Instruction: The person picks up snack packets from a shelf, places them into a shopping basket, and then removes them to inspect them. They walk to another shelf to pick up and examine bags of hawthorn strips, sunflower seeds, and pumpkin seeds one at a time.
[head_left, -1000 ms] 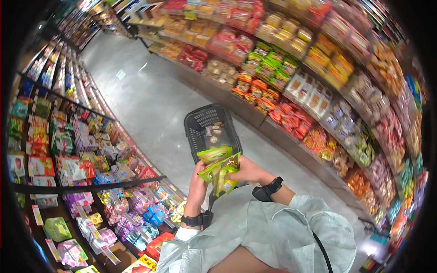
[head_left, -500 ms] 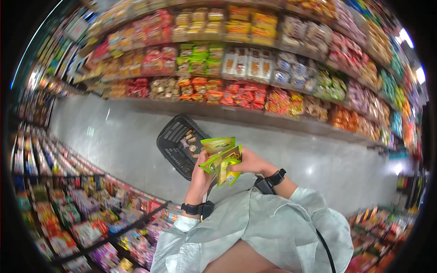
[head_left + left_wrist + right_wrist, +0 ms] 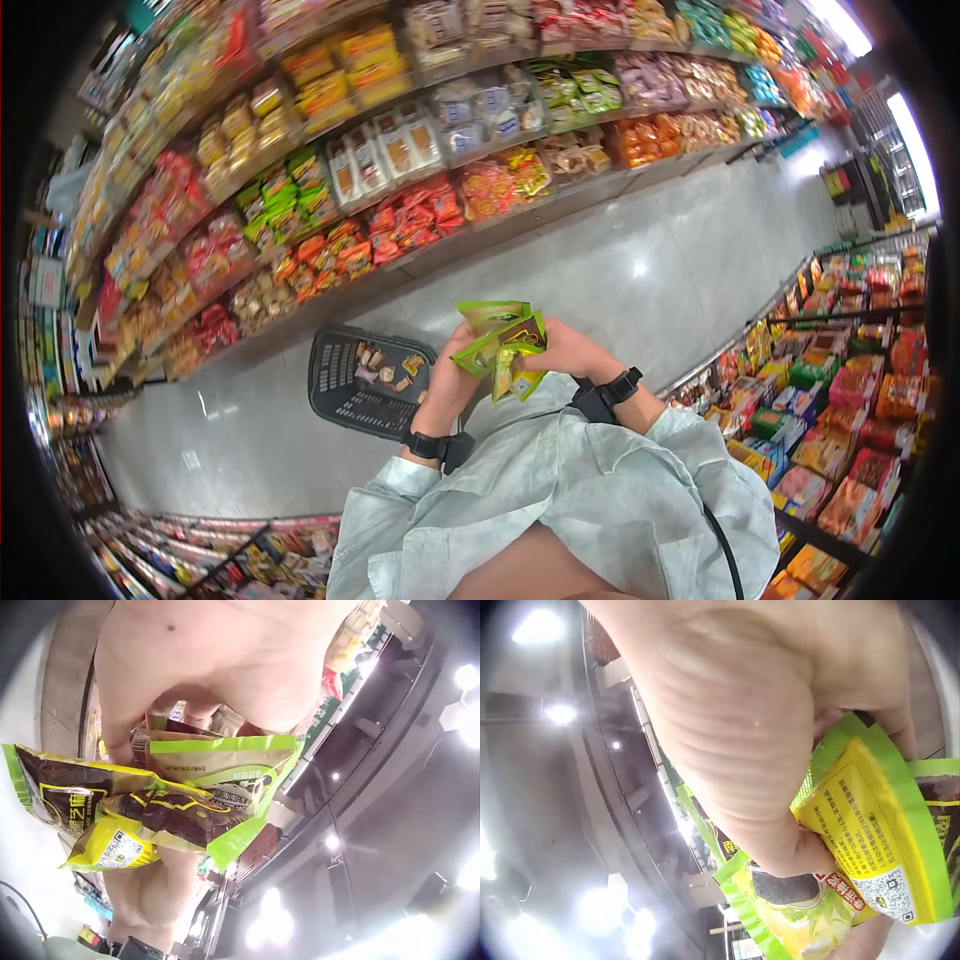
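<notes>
In front of the shirt, my left hand (image 3: 450, 378) and right hand (image 3: 572, 350) hold green-edged snack packets together. The left fingers grip a packet with a broad green top seam (image 3: 217, 744) from its left side. Across it lies a dark brown packet (image 3: 64, 799) with yellow lettering. My right thumb presses onto a yellow-and-green packet (image 3: 866, 825), which carries printed text and a QR code; the right fingers curl behind it, partly hidden. The packets overlap in a fan between both hands.
A dark plastic shopping basket (image 3: 330, 400) with several small packs inside stands on the grey floor (image 3: 250, 455), left of the hands. Shelves of bagged snacks (image 3: 415, 215) run along the far side. Another packed display (image 3: 830, 430) lies at the right.
The head view has turned right, so the basket now appears farther left and the right-hand display has come into sight. Both hands keep hold of the packets, barely shifted.
</notes>
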